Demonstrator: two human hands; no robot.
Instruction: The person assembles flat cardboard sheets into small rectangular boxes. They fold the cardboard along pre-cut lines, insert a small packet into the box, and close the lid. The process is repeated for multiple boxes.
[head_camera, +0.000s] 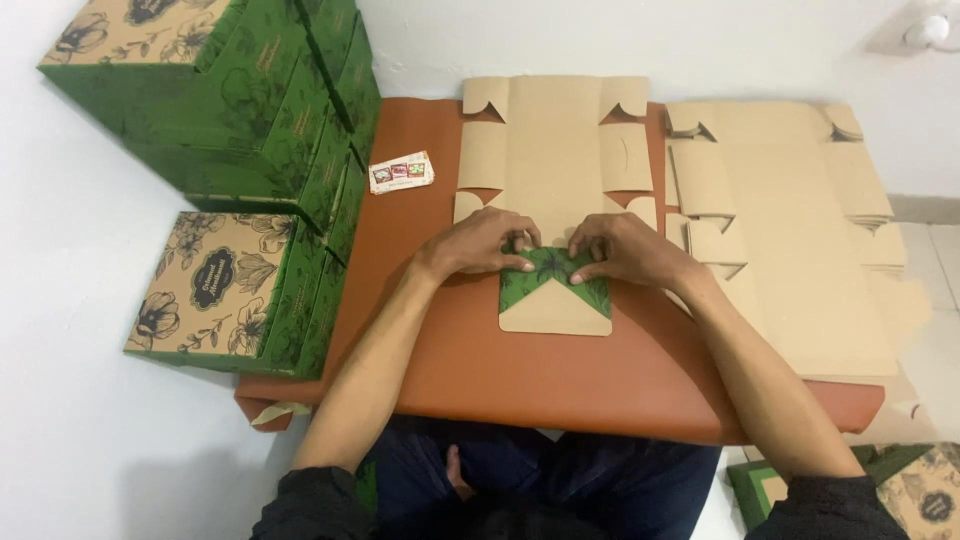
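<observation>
Orange table (560, 385) | flat kraft box blank (556, 170), green-printed corner flaps folded inward | pressed flat by left hand (487, 245) and right hand (620, 250)

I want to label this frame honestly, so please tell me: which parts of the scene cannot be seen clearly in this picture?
- Head view: the fold under the fingers, hidden by the left hand and right hand pressing the flat brown cardboard box blank.
- The pictures on the small stack of cards: too small.
- The green floral box at bottom right: cut by the frame edge.
- The orange-brown table's right part: covered by the stack of flat cardboard blanks.
</observation>
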